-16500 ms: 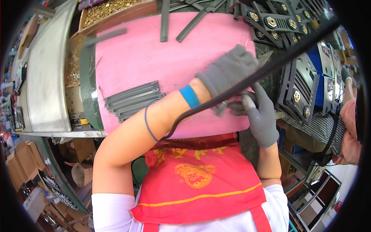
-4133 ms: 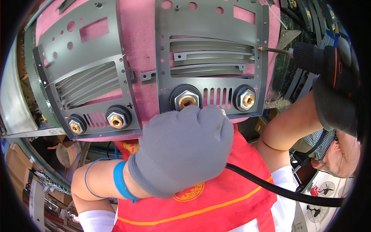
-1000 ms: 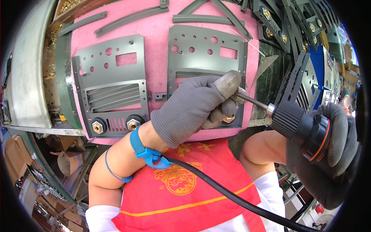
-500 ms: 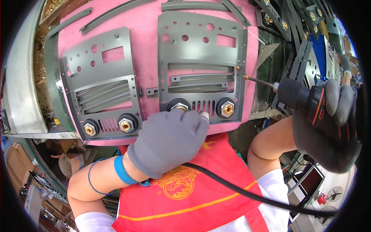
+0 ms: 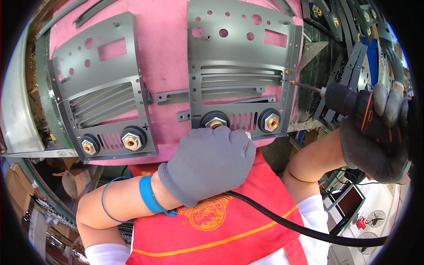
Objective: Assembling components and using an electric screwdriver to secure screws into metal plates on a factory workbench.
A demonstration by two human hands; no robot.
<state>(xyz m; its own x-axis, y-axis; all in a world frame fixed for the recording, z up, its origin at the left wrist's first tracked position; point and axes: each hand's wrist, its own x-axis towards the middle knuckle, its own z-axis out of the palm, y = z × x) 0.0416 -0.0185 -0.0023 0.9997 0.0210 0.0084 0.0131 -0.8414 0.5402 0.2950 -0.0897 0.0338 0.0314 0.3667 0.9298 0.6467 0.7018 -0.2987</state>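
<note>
From the head camera we're looking at two grey sheet-metal panels lying on a pink mat (image 5: 168,66). The right panel (image 5: 240,53) is showing punched holes, louvre slots and two brass-centred sockets along its bottom edge; the left panel (image 5: 104,88) is looking the same, just tilted. Our left hand (image 5: 207,163), in a grey glove, is clenching into a fist on the right panel's lower edge, covering part of it. Our right hand (image 5: 375,137) is gripping a black-and-orange electric screwdriver (image 5: 353,104), its bit touching the panel's right edge by a small brass screw (image 5: 287,72). The black cable (image 5: 300,225) is running out of frame, and the stacked panels (image 5: 353,26) at top right are bending into the rim, hard to make out.
</note>
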